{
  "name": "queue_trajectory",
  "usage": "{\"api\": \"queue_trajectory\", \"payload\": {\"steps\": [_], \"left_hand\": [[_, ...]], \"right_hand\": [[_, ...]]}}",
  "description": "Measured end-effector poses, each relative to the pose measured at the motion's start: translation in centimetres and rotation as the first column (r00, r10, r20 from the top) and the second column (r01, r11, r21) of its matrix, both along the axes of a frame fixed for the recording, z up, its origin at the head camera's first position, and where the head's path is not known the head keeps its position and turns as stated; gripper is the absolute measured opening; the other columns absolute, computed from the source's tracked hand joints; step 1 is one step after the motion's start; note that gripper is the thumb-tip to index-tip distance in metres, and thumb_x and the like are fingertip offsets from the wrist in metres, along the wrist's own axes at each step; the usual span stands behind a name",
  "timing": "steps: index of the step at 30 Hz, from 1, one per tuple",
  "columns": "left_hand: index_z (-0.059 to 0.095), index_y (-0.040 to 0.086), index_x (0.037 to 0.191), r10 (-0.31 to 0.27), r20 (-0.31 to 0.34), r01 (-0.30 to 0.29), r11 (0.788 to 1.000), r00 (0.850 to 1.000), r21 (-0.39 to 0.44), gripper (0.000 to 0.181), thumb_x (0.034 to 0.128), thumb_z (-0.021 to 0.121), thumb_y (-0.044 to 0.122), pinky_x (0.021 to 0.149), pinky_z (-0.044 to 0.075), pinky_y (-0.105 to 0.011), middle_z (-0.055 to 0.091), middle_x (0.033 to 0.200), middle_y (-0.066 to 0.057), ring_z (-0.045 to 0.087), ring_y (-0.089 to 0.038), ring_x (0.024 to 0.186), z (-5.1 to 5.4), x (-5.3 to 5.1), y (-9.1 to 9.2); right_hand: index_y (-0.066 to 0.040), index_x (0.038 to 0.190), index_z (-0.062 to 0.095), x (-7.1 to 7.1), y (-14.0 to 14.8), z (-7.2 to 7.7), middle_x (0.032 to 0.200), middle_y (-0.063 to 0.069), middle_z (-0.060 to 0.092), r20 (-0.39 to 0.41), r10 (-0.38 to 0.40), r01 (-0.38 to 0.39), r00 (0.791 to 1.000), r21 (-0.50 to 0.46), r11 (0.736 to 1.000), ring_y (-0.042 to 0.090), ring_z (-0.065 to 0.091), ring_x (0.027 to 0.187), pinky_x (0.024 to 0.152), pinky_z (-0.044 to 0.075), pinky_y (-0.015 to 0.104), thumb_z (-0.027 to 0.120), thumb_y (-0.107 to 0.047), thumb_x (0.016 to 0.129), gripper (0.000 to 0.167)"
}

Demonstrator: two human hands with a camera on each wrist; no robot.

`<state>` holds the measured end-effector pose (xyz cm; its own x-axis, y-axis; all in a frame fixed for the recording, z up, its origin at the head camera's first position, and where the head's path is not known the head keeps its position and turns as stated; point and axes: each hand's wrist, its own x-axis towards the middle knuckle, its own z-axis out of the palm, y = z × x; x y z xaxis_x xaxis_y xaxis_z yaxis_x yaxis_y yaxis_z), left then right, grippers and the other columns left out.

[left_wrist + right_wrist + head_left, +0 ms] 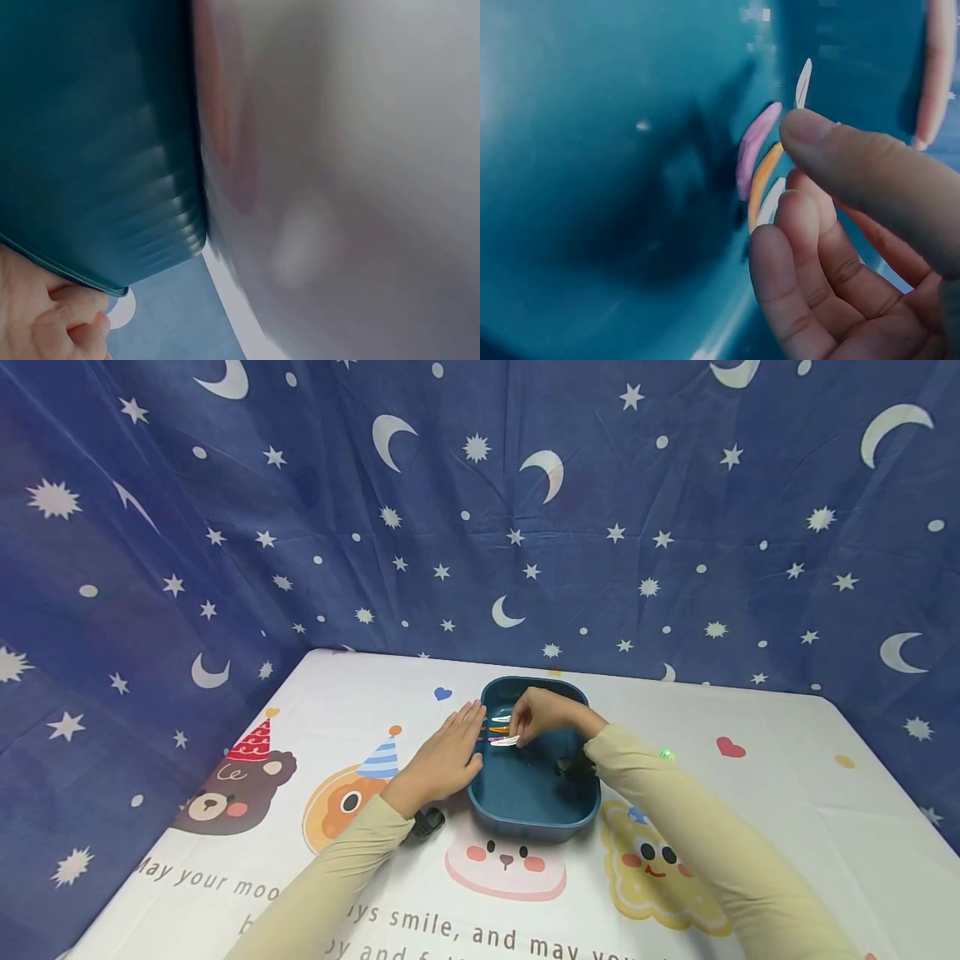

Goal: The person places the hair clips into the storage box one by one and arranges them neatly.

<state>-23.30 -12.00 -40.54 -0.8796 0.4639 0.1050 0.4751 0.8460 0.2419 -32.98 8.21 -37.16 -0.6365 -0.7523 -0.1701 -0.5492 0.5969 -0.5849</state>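
Right hand: thumb and fingertips brought together, with a slim white clip pinched between them, at the centre of the head view
Pink clip, orange clip and second pale clip: set in a row next to the pinched one, inside the left side of the box, near the middle of the right wrist view
Left hand: fingers laid out nearly straight and rested on the box's left rim, left of centre in the head view
Box: deep blue-green, round-cornered, placed at centre of the head view
Sleeves: pale, seen at lower left and lower right
Tablecloth: white, printed with cartoon figures and lettering, spread across the lower half
Curtain: blue, patterned with moons and stars, hung across the upper half
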Motion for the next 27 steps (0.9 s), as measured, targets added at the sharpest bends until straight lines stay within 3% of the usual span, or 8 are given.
{"api": "queue_trajectory", "payload": {"steps": [9, 14, 22, 27], "left_hand": [[0.015, -0.001, 0.149, 0.001, 0.004, -0.001, 1.0, 1.0, -0.008, 0.066, 0.0947, 0.042, 0.024, 0.121, 0.013, -0.039, 0.016, 0.158, -0.013, 0.011, -0.024, 0.148, 0.1, 0.0, 0.0], [0.013, 0.0, 0.15, 0.001, 0.01, -0.001, 1.0, 1.0, -0.004, 0.067, 0.095, 0.043, 0.024, 0.121, 0.011, -0.038, 0.014, 0.158, -0.012, 0.009, -0.023, 0.148, -0.2, -0.1, 0.0], [0.015, -0.001, 0.149, -0.01, -0.015, 0.01, 1.0, 1.0, 0.008, 0.067, 0.0941, 0.043, 0.023, 0.121, 0.012, -0.037, 0.015, 0.158, -0.013, 0.011, -0.024, 0.148, -0.6, -0.4, -0.1], [0.014, -0.001, 0.15, -0.007, -0.008, 0.007, 1.0, 1.0, 0.01, 0.067, 0.0945, 0.044, 0.023, 0.121, 0.011, -0.037, 0.015, 0.158, -0.013, 0.009, -0.023, 0.148, -0.5, -0.4, -0.1]], "right_hand": [[-0.002, 0.077, 0.073, 0.1, -0.7, -1.3, 0.069, 0.003, 0.068, -0.012, -0.052, 0.052, 0.999, 0.053, 0.997, 0.005, 0.052, 0.058, 0.057, 0.048, 0.016, 0.077, 0.0, 0.071, 0.007], [-0.002, 0.077, 0.073, 0.6, -1.0, -1.4, 0.067, 0.003, 0.067, -0.017, -0.077, 0.078, 0.997, 0.075, 0.994, 0.005, 0.051, 0.057, 0.056, 0.047, 0.016, 0.077, -0.001, 0.071, 0.007], [-0.006, 0.071, 0.072, 0.8, -1.2, -1.4, 0.064, 0.001, 0.067, -0.093, -0.152, 0.162, 0.984, 0.119, 0.98, 0.005, 0.052, 0.055, 0.053, 0.046, 0.016, 0.081, -0.008, 0.068, 0.009], [-0.006, 0.071, 0.073, 0.6, -1.0, -1.4, 0.065, 0.001, 0.068, -0.087, -0.151, 0.161, 0.985, 0.117, 0.98, 0.004, 0.053, 0.055, 0.054, 0.046, 0.015, 0.083, -0.01, 0.067, 0.012]]}}
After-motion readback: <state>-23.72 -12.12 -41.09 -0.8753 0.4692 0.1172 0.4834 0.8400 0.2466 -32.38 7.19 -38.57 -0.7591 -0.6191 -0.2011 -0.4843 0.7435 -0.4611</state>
